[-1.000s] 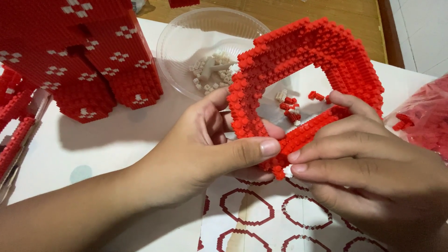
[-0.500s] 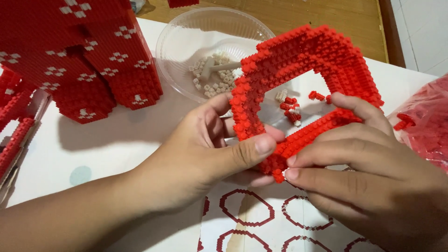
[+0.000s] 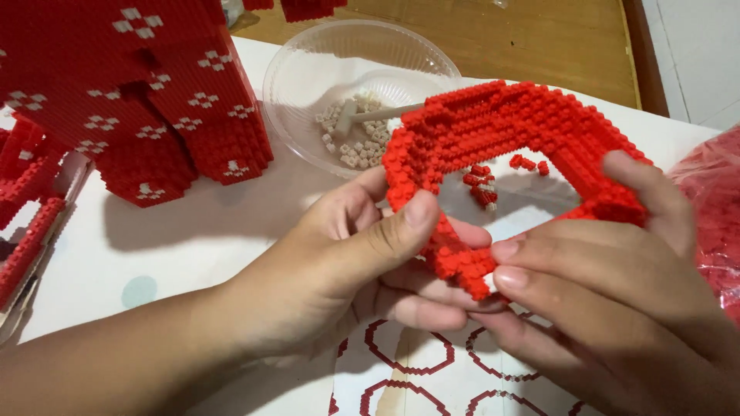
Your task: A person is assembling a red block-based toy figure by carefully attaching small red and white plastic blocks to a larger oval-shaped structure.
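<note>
The near edge of a red brick-built ring (image 3: 509, 127) is hidden behind two hands, and the right hand (image 3: 617, 308) runs off the bottom and right edges, so its palm and wrist cannot be seen. The ring, an open loop of tiny studded building bricks, is held tilted just above the white worktop (image 3: 185, 239), in the middle of the view. The left hand (image 3: 347, 262) has its grip closed on the ring's left side, thumb pressed on top and fingers curled beneath. The right hand's grip is clamped on the lower right stretch, fingertips meeting the ring's bottom corner (the fingers underneath are out of sight). Through the ring's opening lie a few loose red bricks (image 3: 484, 183). Behind it sits a clear plastic bowl (image 3: 308, 85) holding small grey bricks (image 3: 356, 139), partly blocked by the ring. At the upper left stands a large red brick model with white flower patterns (image 3: 131, 92), cut off by the frame.
</note>
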